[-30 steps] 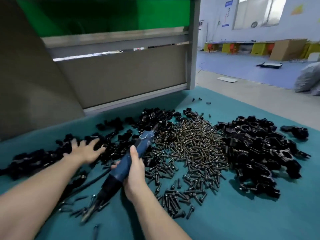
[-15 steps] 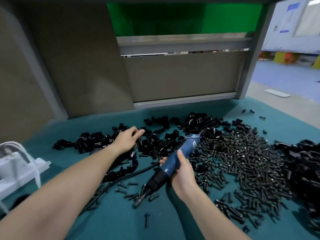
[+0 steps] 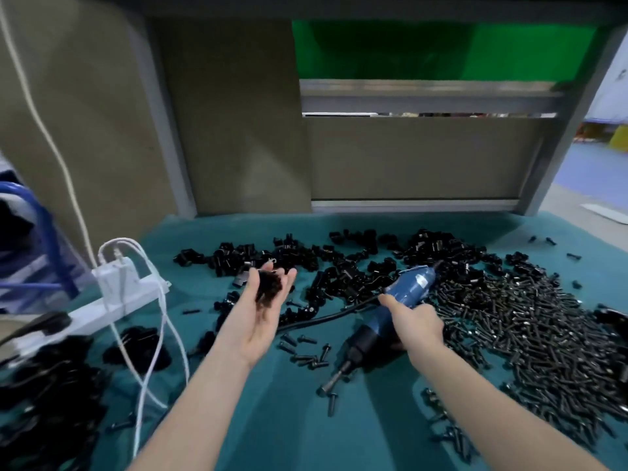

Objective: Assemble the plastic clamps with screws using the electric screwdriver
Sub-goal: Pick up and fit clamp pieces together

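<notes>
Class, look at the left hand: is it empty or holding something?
Not empty. A black clamp rests on the upturned left hand, whose fingers are loosely spread around it.

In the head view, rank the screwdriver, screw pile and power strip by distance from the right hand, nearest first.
1. screwdriver: gripped by the right hand.
2. screw pile: just right of it.
3. power strip: far left side.

Clamps (image 3: 339, 263) lie behind the screwdriver (image 3: 390, 307), screws (image 3: 530, 331) right.
</notes>
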Demonstrator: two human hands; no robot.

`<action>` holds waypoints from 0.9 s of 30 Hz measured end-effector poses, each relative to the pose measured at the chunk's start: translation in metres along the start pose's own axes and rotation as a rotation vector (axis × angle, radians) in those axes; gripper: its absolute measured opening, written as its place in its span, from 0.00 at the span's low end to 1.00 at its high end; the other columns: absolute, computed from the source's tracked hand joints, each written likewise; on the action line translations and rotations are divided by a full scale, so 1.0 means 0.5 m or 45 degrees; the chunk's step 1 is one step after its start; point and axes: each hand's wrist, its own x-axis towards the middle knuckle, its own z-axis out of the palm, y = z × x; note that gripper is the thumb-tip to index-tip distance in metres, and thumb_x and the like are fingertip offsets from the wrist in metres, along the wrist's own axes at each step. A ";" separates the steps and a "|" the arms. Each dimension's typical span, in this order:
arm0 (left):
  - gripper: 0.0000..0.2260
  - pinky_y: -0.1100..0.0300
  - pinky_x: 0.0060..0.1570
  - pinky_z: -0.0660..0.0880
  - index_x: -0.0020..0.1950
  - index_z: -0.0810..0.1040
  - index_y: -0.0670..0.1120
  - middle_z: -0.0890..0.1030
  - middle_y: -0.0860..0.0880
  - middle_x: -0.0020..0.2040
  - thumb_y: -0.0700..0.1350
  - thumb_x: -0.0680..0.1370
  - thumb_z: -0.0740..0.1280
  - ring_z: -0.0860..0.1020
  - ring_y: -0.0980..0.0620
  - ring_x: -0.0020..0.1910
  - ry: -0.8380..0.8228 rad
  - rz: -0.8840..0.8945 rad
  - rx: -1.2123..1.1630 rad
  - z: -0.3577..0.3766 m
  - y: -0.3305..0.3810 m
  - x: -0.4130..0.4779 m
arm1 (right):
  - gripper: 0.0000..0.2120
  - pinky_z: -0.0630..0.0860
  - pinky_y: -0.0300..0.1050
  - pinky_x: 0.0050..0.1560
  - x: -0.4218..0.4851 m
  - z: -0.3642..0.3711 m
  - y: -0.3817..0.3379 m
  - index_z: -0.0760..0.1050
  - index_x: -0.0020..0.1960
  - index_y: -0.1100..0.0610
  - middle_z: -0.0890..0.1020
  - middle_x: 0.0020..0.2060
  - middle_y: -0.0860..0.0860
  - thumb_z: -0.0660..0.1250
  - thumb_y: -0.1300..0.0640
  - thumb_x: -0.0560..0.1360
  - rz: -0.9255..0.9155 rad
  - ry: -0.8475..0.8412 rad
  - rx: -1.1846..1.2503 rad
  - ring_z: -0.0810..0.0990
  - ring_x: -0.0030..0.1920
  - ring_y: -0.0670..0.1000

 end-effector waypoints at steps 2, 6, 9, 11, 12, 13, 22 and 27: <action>0.13 0.53 0.49 0.82 0.47 0.84 0.35 0.77 0.28 0.60 0.43 0.73 0.66 0.77 0.35 0.60 -0.037 -0.039 -0.149 -0.043 -0.027 -0.051 | 0.21 0.79 0.46 0.28 0.002 -0.019 -0.002 0.72 0.45 0.58 0.79 0.36 0.56 0.74 0.42 0.68 -0.038 -0.047 -0.137 0.82 0.27 0.55; 0.16 0.50 0.55 0.78 0.53 0.82 0.32 0.76 0.27 0.60 0.41 0.73 0.65 0.77 0.36 0.61 -0.070 -0.101 -0.132 -0.067 -0.053 -0.078 | 0.24 0.73 0.41 0.24 0.011 -0.063 -0.019 0.71 0.45 0.62 0.80 0.30 0.61 0.71 0.40 0.72 0.046 -0.267 -0.361 0.78 0.21 0.55; 0.15 0.53 0.52 0.80 0.55 0.81 0.32 0.74 0.27 0.63 0.36 0.71 0.65 0.78 0.38 0.61 -0.096 -0.147 -0.136 -0.059 -0.050 -0.075 | 0.29 0.66 0.36 0.23 0.018 -0.103 -0.038 0.70 0.46 0.63 0.77 0.22 0.58 0.64 0.35 0.74 0.117 -0.411 -0.687 0.71 0.20 0.51; 0.16 0.56 0.48 0.82 0.57 0.81 0.32 0.72 0.27 0.65 0.34 0.72 0.64 0.78 0.40 0.61 -0.096 -0.180 -0.185 -0.064 -0.049 -0.069 | 0.30 0.67 0.36 0.23 0.021 -0.117 -0.044 0.72 0.49 0.63 0.78 0.24 0.58 0.61 0.34 0.75 0.140 -0.470 -0.786 0.71 0.22 0.52; 0.16 0.57 0.45 0.82 0.58 0.80 0.32 0.72 0.27 0.65 0.34 0.72 0.63 0.79 0.40 0.61 -0.098 -0.197 -0.211 -0.068 -0.048 -0.067 | 0.30 0.69 0.36 0.24 0.023 -0.120 -0.047 0.73 0.48 0.65 0.79 0.24 0.58 0.61 0.34 0.76 0.141 -0.487 -0.827 0.72 0.23 0.52; 0.16 0.58 0.43 0.82 0.57 0.81 0.32 0.73 0.28 0.65 0.34 0.72 0.63 0.80 0.40 0.60 -0.094 -0.213 -0.225 -0.070 -0.048 -0.064 | 0.32 0.69 0.36 0.25 0.024 -0.123 -0.051 0.75 0.47 0.66 0.78 0.24 0.57 0.60 0.34 0.76 0.146 -0.501 -0.876 0.72 0.22 0.52; 0.15 0.67 0.21 0.70 0.49 0.87 0.46 0.82 0.47 0.39 0.52 0.70 0.67 0.69 0.57 0.24 -0.019 -0.174 0.046 -0.073 -0.063 -0.041 | 0.25 0.64 0.38 0.26 0.033 -0.043 -0.193 0.72 0.25 0.58 0.71 0.19 0.51 0.70 0.46 0.75 -0.516 -0.226 -1.011 0.68 0.20 0.50; 0.21 0.66 0.16 0.55 0.37 0.81 0.44 0.70 0.50 0.29 0.61 0.71 0.63 0.58 0.58 0.18 -0.009 -0.217 0.036 -0.078 -0.063 -0.033 | 0.06 0.80 0.44 0.35 0.051 0.111 -0.192 0.78 0.48 0.57 0.83 0.42 0.55 0.62 0.62 0.79 -0.817 -0.318 -0.933 0.82 0.32 0.52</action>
